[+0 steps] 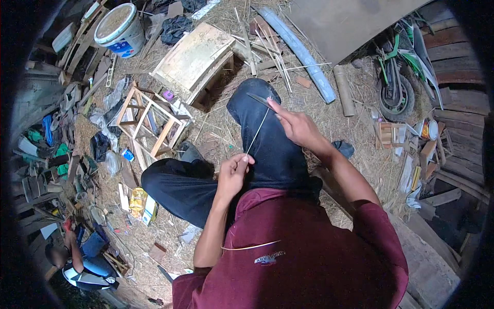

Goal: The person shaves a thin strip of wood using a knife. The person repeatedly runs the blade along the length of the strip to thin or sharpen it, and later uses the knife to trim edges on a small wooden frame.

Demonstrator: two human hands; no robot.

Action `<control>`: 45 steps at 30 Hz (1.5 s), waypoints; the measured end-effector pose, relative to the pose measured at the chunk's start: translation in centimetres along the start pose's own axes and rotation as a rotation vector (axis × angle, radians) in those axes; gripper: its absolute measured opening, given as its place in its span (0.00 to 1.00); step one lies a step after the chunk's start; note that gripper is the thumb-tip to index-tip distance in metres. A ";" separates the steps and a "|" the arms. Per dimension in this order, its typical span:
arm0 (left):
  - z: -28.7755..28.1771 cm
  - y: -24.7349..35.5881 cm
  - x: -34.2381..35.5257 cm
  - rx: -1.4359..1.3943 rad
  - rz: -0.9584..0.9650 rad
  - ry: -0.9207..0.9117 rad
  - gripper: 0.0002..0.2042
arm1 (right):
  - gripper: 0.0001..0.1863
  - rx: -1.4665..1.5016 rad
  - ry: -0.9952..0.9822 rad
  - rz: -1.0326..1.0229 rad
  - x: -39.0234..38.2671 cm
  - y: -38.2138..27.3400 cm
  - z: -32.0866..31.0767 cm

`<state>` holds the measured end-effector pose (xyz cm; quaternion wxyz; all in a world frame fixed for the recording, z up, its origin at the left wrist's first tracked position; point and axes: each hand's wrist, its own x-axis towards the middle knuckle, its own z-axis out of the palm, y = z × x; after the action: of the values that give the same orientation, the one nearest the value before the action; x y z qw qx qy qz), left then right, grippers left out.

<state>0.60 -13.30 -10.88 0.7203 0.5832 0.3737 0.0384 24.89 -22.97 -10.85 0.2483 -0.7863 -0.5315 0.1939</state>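
Observation:
My right hand (292, 123) grips a knife (257, 99) over my raised right knee, its blade pointing up and left and meeting the upper part of a thin pale strip (258, 131). The lower part of that strip is pinched between the thumb and fingers of my left hand (232, 174), which is near my lap. My dark trousers (265, 165) lie behind both hands. A thin curved pale sliver (250, 245) rests on my maroon shirt.
Around me are straw, a pale wooden box (188, 59), a small wooden frame (149, 121), a white bucket (118, 36), long boards (296, 49) and a green motorbike (396, 87). A co-worker (85, 265) is at the lower left.

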 end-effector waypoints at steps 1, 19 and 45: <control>-0.2 -0.4 -0.6 0.006 0.071 0.018 0.12 | 0.31 0.039 0.027 0.001 0.1 -0.3 -0.2; 0.4 1.7 3.4 -0.125 -0.030 -0.077 0.09 | 0.31 0.023 0.038 -0.061 1.1 -0.3 1.1; -0.2 1.9 2.1 -0.266 -0.077 -0.131 0.11 | 0.30 -0.005 -0.079 0.009 1.1 -1.8 0.1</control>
<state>2.67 -11.49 -10.32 0.8150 0.4691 0.3394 0.0218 23.89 -21.34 -9.89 0.2244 -0.7811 -0.5377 0.2246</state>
